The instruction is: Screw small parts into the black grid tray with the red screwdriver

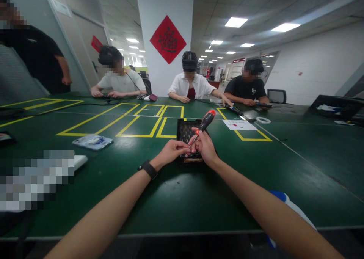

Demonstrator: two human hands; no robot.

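A screwdriver (206,121) with a black and red handle leans in my right hand (207,148), its handle pointing up and its shaft slanting down to the left. My left hand (173,151), with a dark band on the wrist, pinches at the screwdriver's tip. Whatever sits between those fingertips is too small to make out. Beneath both hands lies a black tray (182,125) with a patterned inside; the hands cover much of it.
The green table (136,206) carries yellow tape outlines. To the left lie a clear plastic packet (92,142) and a pale blurred object (40,179). A paper sheet (239,125) and a white ring (263,120) lie right. Several people sit or stand beyond.
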